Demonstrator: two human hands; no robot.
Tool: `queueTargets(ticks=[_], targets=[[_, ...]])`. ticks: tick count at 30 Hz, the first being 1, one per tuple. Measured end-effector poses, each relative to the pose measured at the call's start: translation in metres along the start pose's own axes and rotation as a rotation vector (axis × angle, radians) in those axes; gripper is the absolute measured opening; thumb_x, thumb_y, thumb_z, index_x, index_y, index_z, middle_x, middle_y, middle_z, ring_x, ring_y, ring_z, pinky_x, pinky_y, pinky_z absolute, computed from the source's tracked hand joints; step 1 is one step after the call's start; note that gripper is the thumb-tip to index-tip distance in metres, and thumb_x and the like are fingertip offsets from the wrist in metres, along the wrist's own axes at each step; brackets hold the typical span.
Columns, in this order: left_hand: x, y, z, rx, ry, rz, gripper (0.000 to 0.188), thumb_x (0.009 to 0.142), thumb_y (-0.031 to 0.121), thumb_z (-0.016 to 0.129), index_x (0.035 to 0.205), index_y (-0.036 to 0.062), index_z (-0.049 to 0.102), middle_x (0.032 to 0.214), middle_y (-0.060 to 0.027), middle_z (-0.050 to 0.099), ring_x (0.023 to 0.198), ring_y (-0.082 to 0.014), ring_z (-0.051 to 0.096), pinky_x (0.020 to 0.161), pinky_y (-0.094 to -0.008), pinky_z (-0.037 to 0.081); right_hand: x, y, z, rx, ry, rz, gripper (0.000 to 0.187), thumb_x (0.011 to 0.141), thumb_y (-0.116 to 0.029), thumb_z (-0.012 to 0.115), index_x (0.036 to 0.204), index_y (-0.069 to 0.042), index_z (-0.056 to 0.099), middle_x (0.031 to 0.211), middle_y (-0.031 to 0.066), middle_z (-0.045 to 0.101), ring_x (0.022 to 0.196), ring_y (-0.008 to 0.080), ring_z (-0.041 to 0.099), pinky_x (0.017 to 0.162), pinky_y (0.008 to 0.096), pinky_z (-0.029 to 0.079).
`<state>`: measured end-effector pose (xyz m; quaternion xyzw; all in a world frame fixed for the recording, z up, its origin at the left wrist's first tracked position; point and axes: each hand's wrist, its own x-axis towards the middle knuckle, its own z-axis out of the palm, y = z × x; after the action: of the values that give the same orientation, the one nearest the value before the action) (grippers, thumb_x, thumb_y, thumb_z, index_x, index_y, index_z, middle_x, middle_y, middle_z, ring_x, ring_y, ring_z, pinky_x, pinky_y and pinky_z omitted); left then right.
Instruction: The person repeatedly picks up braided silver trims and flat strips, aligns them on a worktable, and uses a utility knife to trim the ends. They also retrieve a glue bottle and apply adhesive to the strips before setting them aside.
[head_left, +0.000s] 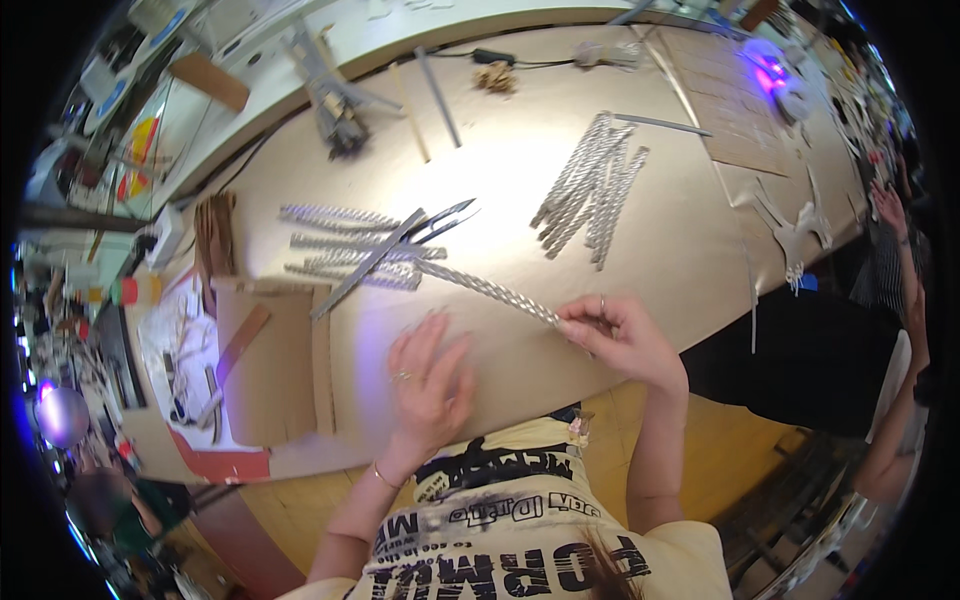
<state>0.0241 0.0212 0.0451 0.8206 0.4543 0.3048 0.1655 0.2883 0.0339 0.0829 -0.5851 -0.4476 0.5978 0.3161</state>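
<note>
The person's two hands are over the tabletop (480,405), with one ring on each and one bracelet at the left wrist. The right hand (628,338) pinches one silvery patterned strip (490,287) near its right end, thumb and fingers closed narrowly on it. That strip slants up leftward to a group of similar strips (340,215); whether its far end touches them cannot be told. The left hand (430,388) lies palm down, fingers loosely spread, just below the held strip.

Two groups of strips lie out, one at the left and a second group (590,190) at the right, both too overlapped for a sure count. One dark-tipped cutting tool (437,222) rests across the left group. Beyond are one grey bar (438,97) and one tan stick (410,112). Black lettering in several sizes covers the person's pale yellow shirt (500,535).
</note>
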Motion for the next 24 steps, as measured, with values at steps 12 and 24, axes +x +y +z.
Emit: queueTargets(ticks=[12,24], targets=[[0.007,0.000,0.047,0.054,-0.458,0.036,0.068,0.094,0.037,0.058,0.149,0.0050,0.033,0.158,-0.0135,0.027,0.146,-0.0328,0.024,0.118,-0.0517,0.020,-0.031,0.033,-0.059,-0.613,0.722,0.157,0.037,0.090,-0.034,0.069,0.115,-0.006,0.067,0.098,0.0092,0.066,0.091,0.0258,0.061,0.078,0.0364,0.048],[-0.006,0.002,0.044,0.141,-0.454,-0.027,0.066,0.094,0.038,0.058,0.150,0.0118,0.036,0.158,-0.0100,0.029,0.145,-0.0287,0.027,0.117,-0.0510,0.020,-0.034,0.137,-0.216,-0.777,1.223,0.033,0.041,0.091,-0.038,0.067,0.108,-0.001,0.071,0.101,0.0176,0.067,0.091,0.0309,0.067,0.081,0.0376,0.052]])
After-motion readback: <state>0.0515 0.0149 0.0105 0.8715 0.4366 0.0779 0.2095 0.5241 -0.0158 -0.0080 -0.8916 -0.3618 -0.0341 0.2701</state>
